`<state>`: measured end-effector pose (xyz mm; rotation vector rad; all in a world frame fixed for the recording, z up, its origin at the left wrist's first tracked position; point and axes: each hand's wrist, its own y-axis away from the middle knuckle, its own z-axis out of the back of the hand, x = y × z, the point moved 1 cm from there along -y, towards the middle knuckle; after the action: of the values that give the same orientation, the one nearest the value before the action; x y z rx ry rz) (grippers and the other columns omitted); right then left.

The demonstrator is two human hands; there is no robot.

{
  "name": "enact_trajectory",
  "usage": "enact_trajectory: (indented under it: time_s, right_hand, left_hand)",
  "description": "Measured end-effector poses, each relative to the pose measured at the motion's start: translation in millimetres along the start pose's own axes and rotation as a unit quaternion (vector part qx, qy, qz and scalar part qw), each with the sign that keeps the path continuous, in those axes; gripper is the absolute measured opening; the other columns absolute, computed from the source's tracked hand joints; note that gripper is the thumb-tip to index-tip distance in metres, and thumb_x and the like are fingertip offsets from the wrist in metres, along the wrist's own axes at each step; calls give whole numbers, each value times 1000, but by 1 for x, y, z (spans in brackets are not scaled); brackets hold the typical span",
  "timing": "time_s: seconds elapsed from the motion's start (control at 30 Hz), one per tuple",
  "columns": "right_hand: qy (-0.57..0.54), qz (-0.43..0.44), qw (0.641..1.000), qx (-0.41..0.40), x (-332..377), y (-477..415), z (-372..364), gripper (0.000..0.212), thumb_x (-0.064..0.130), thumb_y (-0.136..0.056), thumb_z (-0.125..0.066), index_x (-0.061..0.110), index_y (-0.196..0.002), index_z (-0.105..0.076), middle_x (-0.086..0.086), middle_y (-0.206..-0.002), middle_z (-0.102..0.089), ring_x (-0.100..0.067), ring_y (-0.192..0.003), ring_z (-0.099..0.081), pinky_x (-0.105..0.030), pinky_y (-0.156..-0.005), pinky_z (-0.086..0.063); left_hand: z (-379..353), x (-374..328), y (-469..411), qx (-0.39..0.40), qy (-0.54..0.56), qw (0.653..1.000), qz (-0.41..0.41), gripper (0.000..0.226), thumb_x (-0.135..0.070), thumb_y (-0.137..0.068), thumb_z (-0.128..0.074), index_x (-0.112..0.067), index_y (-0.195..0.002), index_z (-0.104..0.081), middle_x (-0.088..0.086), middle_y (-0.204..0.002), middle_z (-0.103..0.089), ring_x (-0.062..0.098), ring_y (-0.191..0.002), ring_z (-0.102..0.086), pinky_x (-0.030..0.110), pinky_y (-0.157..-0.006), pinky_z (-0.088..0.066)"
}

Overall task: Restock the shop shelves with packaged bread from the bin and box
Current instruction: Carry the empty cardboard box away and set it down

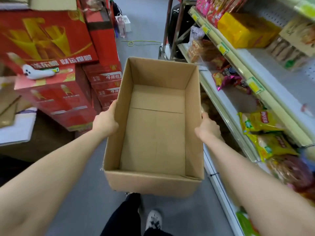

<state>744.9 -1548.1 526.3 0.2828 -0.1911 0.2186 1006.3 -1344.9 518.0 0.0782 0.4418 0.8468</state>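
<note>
A brown cardboard box [154, 183] with nothing inside hangs in front of me above the grey aisle floor. My left hand [106, 120] grips its left wall, and my right hand [207, 127] grips its right wall; the fingers of both are hidden behind the cardboard. To the right run the shop shelves [265, 106], where packaged bread [202, 49] lies on a lower shelf and more packs [286, 51] on an upper one. No bin is in view.
Red gift cartons [56, 94] are stacked at the left along the aisle. Yellow snack bags [262, 123] and other packets fill the right shelves. A green cord [136, 42] lies on the floor ahead. My legs and a white shoe [153, 218] show below the box.
</note>
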Motion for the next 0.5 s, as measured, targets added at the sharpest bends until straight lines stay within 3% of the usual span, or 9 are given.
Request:
enact_trajectory:
  time_s: [0.23,0.37,0.5]
  right_hand:
    - [10,-1,1000,14,-23,121,-20,56,7,-91,-50,22,-143,-36,-14,-120,-60,-36,-118,-51,-33,-76,-41]
    - [-10,-10,1000,0,-34,208,-47,58,6,-90,-51,22,-143,-35,-13,-102,-58,-32,-95,-53,-31,-68,-38]
    - [-13,-16,1000,-17,-43,296,-67,54,7,-88,-52,20,-139,-38,-16,-111,-62,-35,-102,-58,-32,-69,-39]
  left_hand:
    - [-4,58,108,8,-10,1000,-9,95,2,-76,-50,-34,-153,-8,12,-85,-62,34,-71,-59,42,-66,-55]
    - [-5,107,167,2,-14,999,-40,95,2,-76,-51,-35,-153,-9,13,-83,-62,33,-69,-60,43,-65,-55]
    - [-4,151,229,8,-3,998,-59,92,1,-80,-51,-35,-153,-8,12,-87,-63,30,-68,-58,40,-63,-53]
